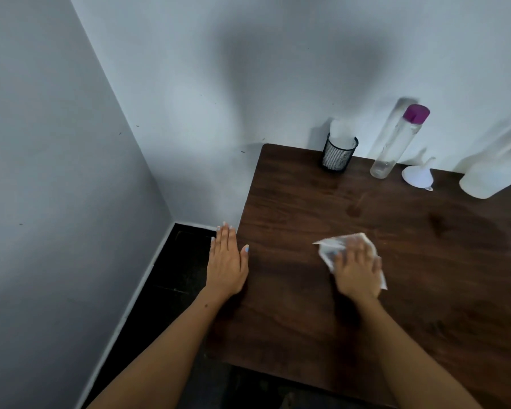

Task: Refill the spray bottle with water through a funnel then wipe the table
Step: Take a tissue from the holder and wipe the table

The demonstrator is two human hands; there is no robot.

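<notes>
My right hand (358, 268) presses flat on a white cloth (334, 243) lying on the dark wooden table (292, 202). My left hand (227, 262) rests flat and empty at the table's left edge, fingers together. At the back right stands the white spray bottle (484, 178) with a black trigger, partly cut off by the frame edge. A white funnel (418, 174) lies upside down beside it. A tall clear water bottle (396, 143) with a purple cap stands left of the funnel.
A black mesh cup (338, 154) holding white paper stands at the table's back left. Damp patches (354, 209) show on the tabletop. Pale walls close in behind and to the left, with dark floor (177, 270) below the left edge.
</notes>
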